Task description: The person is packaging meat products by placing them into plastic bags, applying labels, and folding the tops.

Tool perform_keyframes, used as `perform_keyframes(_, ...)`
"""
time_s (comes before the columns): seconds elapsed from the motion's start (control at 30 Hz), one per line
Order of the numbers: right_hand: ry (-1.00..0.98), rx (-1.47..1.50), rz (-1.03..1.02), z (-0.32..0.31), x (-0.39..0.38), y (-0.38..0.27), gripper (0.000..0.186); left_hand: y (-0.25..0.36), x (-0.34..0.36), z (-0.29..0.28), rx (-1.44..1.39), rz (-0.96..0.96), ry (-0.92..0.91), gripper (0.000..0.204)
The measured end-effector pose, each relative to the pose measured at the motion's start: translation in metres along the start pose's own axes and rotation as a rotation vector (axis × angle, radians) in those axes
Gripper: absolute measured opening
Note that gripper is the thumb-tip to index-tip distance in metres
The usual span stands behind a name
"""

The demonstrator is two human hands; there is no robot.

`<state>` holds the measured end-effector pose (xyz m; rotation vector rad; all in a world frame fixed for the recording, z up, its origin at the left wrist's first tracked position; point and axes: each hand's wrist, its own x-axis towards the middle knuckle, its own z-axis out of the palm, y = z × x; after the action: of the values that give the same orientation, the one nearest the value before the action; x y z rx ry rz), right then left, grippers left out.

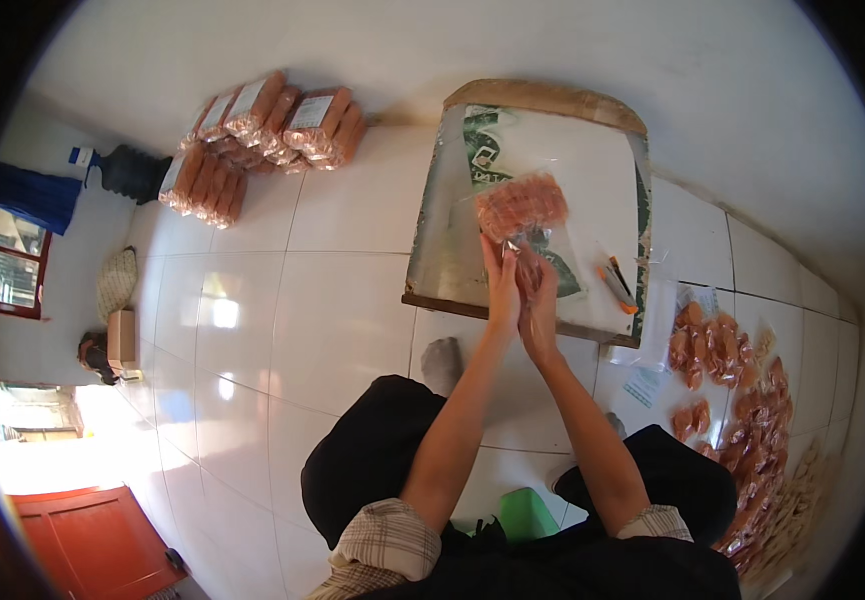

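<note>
Head view: both hands meet over the near half of a low white surface [593, 160] with a worn brown edge. The left hand [501, 285] and the right hand [541, 300] are set side by side, each grip narrow and closed around the gathered near end of a clear plastic bag [525, 205] (the fingertips are partly hidden, so the exact hold of each cannot be told). The filled part of the bag, packed with orange-brown pieces, lies on the surface just beyond the fingers. To the right of the hands, near the surface's right edge, lies an orange-and-black cutter [617, 287]. Small filled bags [753, 410] cover the floor [223, 340] at right. Larger packs [263, 120] are stacked on the floor at far left, near the wall. A green container [528, 513] stands between the person's legs.
</note>
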<state>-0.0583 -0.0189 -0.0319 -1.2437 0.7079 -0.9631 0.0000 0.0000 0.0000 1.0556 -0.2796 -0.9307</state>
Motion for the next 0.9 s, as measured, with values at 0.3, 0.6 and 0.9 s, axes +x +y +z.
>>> perform_keyframes(0.3, -0.41, -0.505, -0.173, -0.014, -0.006, -0.031, 0.069, 0.012, 0.006, -0.019, 0.011, -0.018, -0.004, 0.059)
perform_keyframes(0.6, -0.163, -0.495, -0.132, -0.012, 0.009, -0.001, 0.061, 0.002, 0.005, -0.003, 0.005, 0.024, -0.019, 0.062)
perform_keyframes(0.9, -0.194, -0.319, -0.118, -0.021, 0.007, 0.011, 0.049, -0.022, 0.023, -0.009, 0.544, 0.216, 0.22, 0.065)
